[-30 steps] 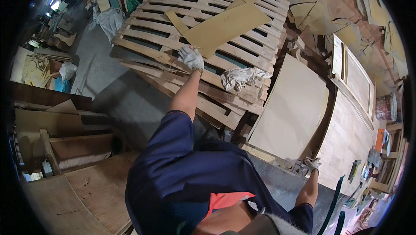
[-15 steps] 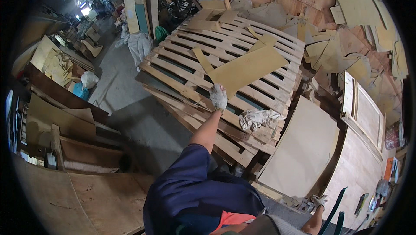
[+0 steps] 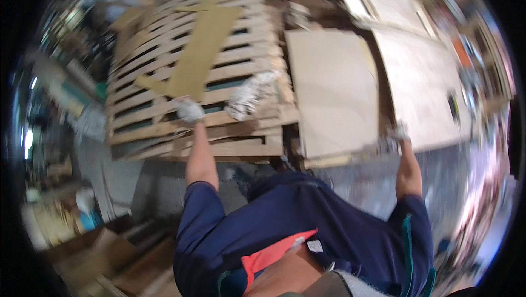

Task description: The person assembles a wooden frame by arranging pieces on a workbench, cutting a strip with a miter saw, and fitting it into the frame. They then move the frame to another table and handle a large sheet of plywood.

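My left hand (image 3: 190,109), in a whitish work glove, is at the near end of a long yellow-tan board (image 3: 193,58). That board lies on a slatted wooden pallet (image 3: 129,132), across other narrow strips. Motion blur hides whether its fingers grip the board. A crumpled white cloth (image 3: 249,97) lies on the pallet to the right of this hand. My right hand (image 3: 401,131), also gloved, is by the near right corner of a large pale panel (image 3: 334,89). Beside its fingers sits a small grey metal-looking object (image 3: 387,142); the smear hides whether I hold it.
Right of the panel lies a wide pale wooden sheet (image 3: 422,83), with a dark narrow tool (image 3: 453,106) on it. A framed wooden panel (image 3: 392,4) stands behind. Wood offcuts lie at the lower left, and grey floor (image 3: 350,184) runs along the near edges.
My view has swung to the right, so the pallet now sits further left and the pale panel is central. My right arm shows more fully. The yellow-tan board remains on the pallet.
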`<state>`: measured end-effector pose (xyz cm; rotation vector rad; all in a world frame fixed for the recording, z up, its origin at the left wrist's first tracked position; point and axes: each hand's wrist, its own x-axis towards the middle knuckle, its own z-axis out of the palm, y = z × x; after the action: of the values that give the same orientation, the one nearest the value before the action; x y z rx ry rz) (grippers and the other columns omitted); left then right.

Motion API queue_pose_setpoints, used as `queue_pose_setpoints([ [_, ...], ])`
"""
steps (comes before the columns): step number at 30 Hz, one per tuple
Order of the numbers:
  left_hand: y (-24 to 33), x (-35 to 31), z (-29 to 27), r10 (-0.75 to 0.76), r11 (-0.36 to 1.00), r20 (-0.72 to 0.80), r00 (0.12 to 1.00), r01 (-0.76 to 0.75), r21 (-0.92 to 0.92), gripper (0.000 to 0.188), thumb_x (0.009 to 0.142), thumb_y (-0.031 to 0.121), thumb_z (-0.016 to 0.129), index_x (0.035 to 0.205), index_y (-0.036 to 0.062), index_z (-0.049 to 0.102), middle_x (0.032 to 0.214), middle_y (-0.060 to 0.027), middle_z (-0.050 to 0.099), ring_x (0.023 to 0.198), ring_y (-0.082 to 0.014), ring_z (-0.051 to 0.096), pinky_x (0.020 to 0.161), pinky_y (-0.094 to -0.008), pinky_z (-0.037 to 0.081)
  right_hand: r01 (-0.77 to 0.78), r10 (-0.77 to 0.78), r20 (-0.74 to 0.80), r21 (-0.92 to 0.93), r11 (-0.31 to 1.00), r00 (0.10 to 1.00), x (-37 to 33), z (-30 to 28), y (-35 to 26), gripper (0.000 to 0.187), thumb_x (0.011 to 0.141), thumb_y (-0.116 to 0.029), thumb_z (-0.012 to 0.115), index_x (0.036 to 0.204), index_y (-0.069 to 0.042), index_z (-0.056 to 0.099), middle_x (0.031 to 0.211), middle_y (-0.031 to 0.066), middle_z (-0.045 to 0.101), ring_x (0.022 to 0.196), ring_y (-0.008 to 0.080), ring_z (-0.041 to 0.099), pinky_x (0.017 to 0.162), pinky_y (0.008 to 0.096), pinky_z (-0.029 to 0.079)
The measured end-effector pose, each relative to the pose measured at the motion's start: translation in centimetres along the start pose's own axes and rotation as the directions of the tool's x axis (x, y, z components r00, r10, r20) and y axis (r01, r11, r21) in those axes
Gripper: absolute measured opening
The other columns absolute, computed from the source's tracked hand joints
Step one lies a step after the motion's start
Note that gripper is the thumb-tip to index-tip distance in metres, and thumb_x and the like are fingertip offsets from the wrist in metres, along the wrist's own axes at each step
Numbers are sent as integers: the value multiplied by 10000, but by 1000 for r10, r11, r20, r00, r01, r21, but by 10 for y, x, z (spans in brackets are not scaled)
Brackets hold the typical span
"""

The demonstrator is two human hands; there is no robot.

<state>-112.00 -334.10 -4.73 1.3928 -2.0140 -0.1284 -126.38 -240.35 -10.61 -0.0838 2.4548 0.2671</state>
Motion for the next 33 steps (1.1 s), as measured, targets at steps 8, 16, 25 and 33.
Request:
queue_pose_setpoints([
  [8,21,5,-43,173,964,82,981,-152,-219,505,1092,497,370,1227,35,521,1064,-246,711,942,-444,706,746,-559,522,-274,260,88,360,892,962,-31,-13,-24,1466,712,-654,802,1649,14,-107,1713,328,91,1601,482,34,1305,498,165],
  [16,15,8,-30,332,942,-116,936,-335,-7,551,1084,496,385,1259,-8,523,1230,-246,583,1039,-469,597,881,-583,445,-295,288,69,310,904,955,-41,-20,-28,1349,739,-654,762,1684,-42,18,1705,341,108,1594,490,102,1297,505,209],
  [25,-21,37,8,474,872,-159,866,-435,226,579,1062,532,415,1206,-4,581,1191,-260,620,1016,-459,616,854,-596,443,-341,343,56,338,877,938,-61,-41,-44,1250,765,-604,733,1705,-169,32,1722,316,54,1595,470,144,1289,507,241],
  [33,4,23,5,455,838,89,886,-460,295,549,985,533,562,1186,24,604,1147,-201,656,1030,-412,634,853,-564,452,-386,388,73,376,842,919,-66,-28,-34,1215,784,-591,713,1706,-177,38,1734,289,27,1600,457,141,1286,503,244],
])
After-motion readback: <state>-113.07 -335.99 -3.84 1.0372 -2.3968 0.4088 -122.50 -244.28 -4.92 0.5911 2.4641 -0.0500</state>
